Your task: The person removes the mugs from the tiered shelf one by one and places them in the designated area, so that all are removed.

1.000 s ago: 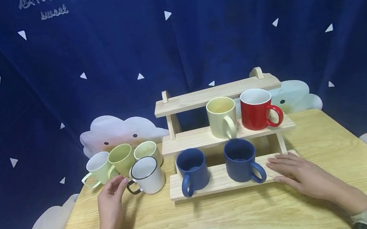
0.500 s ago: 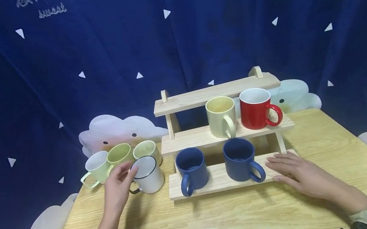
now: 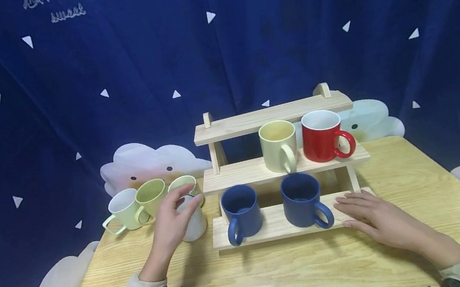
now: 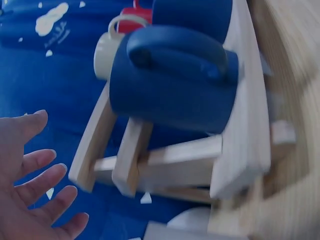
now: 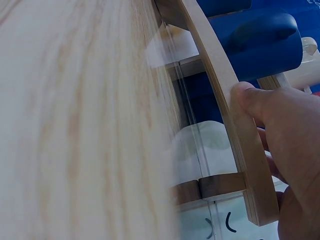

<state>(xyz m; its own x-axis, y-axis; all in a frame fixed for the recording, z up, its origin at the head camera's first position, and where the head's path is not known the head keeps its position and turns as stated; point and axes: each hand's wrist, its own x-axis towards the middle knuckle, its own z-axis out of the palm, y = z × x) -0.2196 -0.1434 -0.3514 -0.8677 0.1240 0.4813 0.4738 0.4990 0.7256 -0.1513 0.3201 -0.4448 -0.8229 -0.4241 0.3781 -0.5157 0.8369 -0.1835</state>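
Observation:
My left hand (image 3: 174, 217) is raised in front of a white ribbed mug (image 3: 195, 224) with a dark rim, covering much of it in the head view. Its thumb and fingers are spread with nothing between them, as the left wrist view also shows. My right hand (image 3: 370, 217) rests on the right end of the lowest board (image 3: 271, 218) of a wooden stepped rack, fingers straight. Its thumb (image 5: 245, 92) touches the board's front edge. Two dark blue mugs, one on the left (image 3: 244, 215) and one on the right (image 3: 299, 197), stand on that board.
A cream mug (image 3: 277, 149) and a red mug (image 3: 320, 140) stand on the rack's middle board (image 3: 234, 174). Behind the left hand are a pale mug (image 3: 126, 209), an olive-green mug (image 3: 149, 196) and a light green mug (image 3: 182, 182). A blue curtain (image 3: 218, 57) hangs behind the table.
My left hand has moved right and slightly up, from beside the white mug's handle to in front of the mug, and its fingers have spread. The right hand has stayed in place.

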